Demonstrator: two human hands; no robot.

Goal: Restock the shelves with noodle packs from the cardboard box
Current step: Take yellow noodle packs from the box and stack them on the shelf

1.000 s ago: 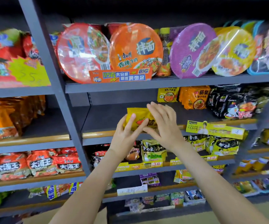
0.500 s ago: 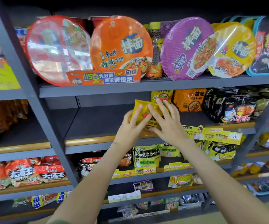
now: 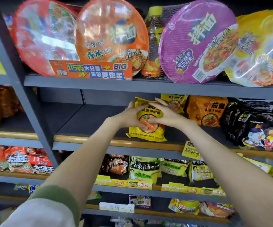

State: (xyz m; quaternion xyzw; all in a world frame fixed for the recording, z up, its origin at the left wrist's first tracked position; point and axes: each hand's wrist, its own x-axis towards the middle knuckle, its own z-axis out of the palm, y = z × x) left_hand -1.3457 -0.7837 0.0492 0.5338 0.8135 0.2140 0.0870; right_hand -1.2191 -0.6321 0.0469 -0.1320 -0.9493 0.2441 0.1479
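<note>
On the grey metal middle shelf (image 3: 90,123), both hands — left hand (image 3: 130,117), right hand (image 3: 167,114) — clamp a crinkly yellow plastic noodle pack (image 3: 146,133); best pushed upright beside the matching yellow pack (image 3: 174,102) behind — label forward.

1. Round noodle bowls, one orange (image 3: 111,35) and one purple (image 3: 196,41), are propped on edge on the top shelf.
2. An orange promo sign (image 3: 91,70) is fixed below them.
3. Yellow price tags (image 3: 124,182) are clipped along a lower shelf.
</note>
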